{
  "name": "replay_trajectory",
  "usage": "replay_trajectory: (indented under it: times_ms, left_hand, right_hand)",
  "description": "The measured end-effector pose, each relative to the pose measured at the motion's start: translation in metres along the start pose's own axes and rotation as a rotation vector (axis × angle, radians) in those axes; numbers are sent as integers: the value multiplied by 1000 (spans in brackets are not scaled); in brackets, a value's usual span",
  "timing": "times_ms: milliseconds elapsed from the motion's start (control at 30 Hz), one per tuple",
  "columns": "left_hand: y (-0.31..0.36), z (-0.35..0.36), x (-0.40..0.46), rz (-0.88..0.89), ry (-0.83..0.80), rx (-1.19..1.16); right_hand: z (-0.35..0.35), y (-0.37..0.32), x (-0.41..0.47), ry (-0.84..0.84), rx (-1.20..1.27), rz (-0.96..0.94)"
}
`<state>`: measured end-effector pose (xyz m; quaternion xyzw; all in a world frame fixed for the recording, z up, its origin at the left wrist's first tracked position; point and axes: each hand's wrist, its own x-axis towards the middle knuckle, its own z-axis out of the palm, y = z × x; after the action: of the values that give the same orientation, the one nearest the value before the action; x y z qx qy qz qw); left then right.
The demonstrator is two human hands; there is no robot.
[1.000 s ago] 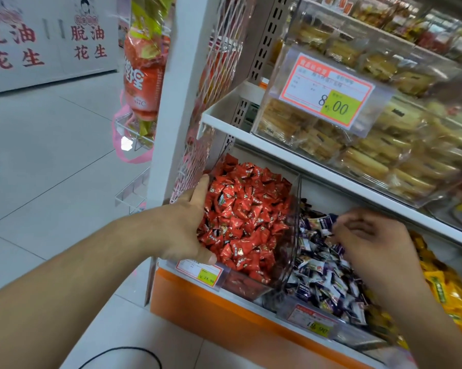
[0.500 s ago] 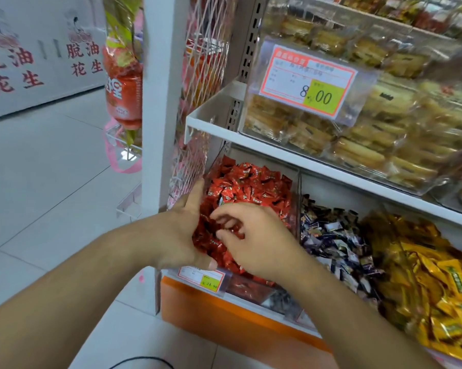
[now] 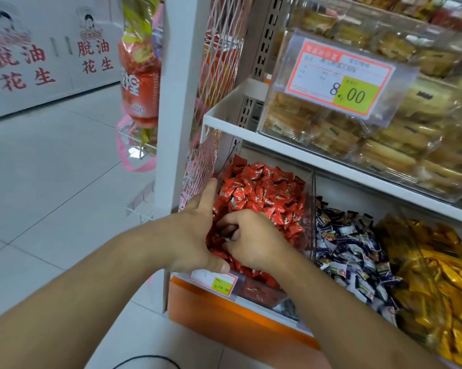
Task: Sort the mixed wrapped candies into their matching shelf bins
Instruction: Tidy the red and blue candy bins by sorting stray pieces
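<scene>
Down low: white shelf [image 3: 291, 151] (tiled floor [image 3: 51, 182] beside); left hand [image 3: 190, 235] fingers straight, right hand [image 3: 251, 238] curled, contents unclear.

red candy bin [image 3: 261, 198] open-topped, upper shelf [image 3: 299, 153] overhanging, clear divider [image 3: 314, 209] rightward

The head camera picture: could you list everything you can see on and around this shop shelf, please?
red candies: heaped, red, leftmost lower bin
dark candies: heaped, navy and white, middle lower bin
yellow candies: heaped, yellow, right lower bin
wrapped pastries: many, golden, clear bin on upper shelf
large price tag: one, red-edged, reads 8.00
small price tag: one, on red bin's front
hanging snack bag: one, red-orange, left of shelf post
left hand: on red bin's left edge, fingers straight
right hand: fingers curled in the red candies; what they hold is hidden
</scene>
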<state>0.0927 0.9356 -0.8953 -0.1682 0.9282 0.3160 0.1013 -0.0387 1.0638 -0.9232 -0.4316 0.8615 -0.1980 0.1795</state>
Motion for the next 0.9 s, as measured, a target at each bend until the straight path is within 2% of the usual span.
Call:
replay_trajectory:
  times_ms: [233,367,567,667,733,800,900]
  left_hand:
    - [3,-2,-1,-7,-6,-1]
    - [5,-2,-1,-24,-19,0]
    - [3,-2,-2,-18,-13,-18]
    - [2,-1,-2,-12,-5,-22]
    - [3,-1,-2,-14,-8,-30]
    - [4,-2,-2,-18,-11,-24]
    - [5,-3,-3,-18,-16,-23]
  right_hand:
    - [-5,1,-12,133,111,1]
    - [-19,1,-27,175,244,4]
    - [-55,-6,-73,302,293,-29]
    - [-83,12,-106,464,135,-3]
    - [-99,32,-123,543,-69,99]
    - [-105,48,-133,532,-247,202]
    - [-100,50,-134,471,-304,177]
